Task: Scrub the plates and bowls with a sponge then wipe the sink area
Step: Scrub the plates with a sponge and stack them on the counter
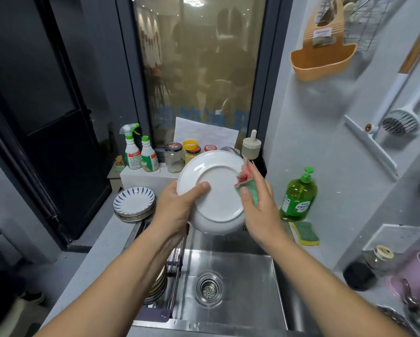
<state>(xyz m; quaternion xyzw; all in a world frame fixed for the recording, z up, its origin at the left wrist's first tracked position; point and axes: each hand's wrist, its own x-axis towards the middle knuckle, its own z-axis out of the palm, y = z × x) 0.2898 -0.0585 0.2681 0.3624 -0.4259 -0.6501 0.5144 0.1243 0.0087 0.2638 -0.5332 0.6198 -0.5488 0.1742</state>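
Note:
A white plate is held up over the steel sink, its underside turned toward me. My left hand grips its left rim, thumb across the back. My right hand holds a pink and green cloth against the plate's right edge. A stack of blue-patterned plates sits on the counter to the left. More dishes stand in a rack at the sink's left side, partly hidden by my left forearm. A green and yellow sponge lies on the right counter.
A green dish soap bottle stands right of the sink. Spray bottles and jars line the ledge behind. A brush, a squeegee and an orange holder hang on the right wall. Pots and a pink container crowd the right counter.

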